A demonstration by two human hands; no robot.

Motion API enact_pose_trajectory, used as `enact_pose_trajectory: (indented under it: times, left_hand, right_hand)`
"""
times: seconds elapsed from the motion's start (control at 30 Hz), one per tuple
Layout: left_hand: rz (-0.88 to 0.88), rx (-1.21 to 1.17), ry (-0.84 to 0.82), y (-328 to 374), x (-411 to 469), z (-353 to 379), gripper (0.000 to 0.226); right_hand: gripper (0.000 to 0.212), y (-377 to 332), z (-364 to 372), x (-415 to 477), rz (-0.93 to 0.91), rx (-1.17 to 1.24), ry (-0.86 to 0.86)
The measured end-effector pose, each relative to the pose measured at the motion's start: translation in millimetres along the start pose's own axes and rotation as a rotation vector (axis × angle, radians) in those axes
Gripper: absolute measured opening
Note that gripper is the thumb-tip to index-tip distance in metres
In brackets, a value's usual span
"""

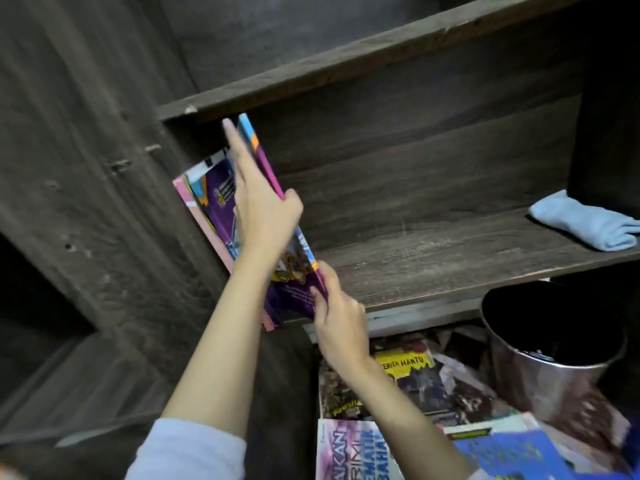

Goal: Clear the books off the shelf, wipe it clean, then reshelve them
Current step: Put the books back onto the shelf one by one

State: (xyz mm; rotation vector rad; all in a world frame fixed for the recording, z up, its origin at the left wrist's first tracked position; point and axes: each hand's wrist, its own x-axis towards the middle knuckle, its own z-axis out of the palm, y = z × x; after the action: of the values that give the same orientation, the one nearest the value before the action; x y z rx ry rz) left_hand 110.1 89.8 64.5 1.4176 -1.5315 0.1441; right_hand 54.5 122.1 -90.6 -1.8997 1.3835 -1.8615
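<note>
At the left end of the shelf [450, 268], both hands had one thin purple-covered book [292, 271], tilted, top leaning toward the side wall, its lower corner at or just past the front lip. Left hand [268, 216] pinched it high up: thumb on the spine edge, index finger [235, 147] laid straight along the cover. Right hand [337, 313] was curled round the bottom corner in a tight fingertip pinch. A few leaning books [207, 192] already sat against the wall, slanted, with nothing bracing them on the open side. Main risk, as I read it: if the hands let go before the book's bottom edge was fully on the board, it would slip off the lip into the loose pile [412, 379] below or clip the metal bin [554, 358]. Second: the slanted stack had no support, so one more soft-cover book could make the whole lot slide flat along the bare board. Third: a corner pinch on a floppy book gave little control, so the cover could bend or catch on its neighbours while going in. Minor: the blue cloth [585, 225] lay on the right end of the same shelf, well apart for now, but it would block books once the row got that far.
</note>
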Motion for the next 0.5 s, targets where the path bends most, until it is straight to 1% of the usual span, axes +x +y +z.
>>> enact_pose_trajectory:
  times: [0.1,0.2,0.27,0.33,0.5]
  left_hand:
    - [-0.004,-0.014,0.011,-19.1,-5.4,-9.1,0.109]
    - [0.022,0.044,0.036,-34.4,-9.2,-19.0,0.105]
    - [0.017,0.079,0.037,-40.2,-11.5,-27.4,0.101]
    - [0.023,0.144,0.024,-45.9,-14.4,-33.9,0.098]
    - [0.118,0.324,0.026,-68.2,-19.4,-32.2,0.097]
  right_hand:
    - [0.040,0.8,17.3,-12.1,-0.035,-0.046,-0.056]
    - [0.053,1.3,28.3,-19.4,0.035,-0.008,-0.224]
    - [0.055,1.5,34.6,-17.8,0.114,-0.030,-0.358]
    - [0.057,0.8,41.0,-15.9,0.160,-0.038,-0.458]
    - [0.067,5.9,62.1,-10.7,0.165,-0.030,-0.682]
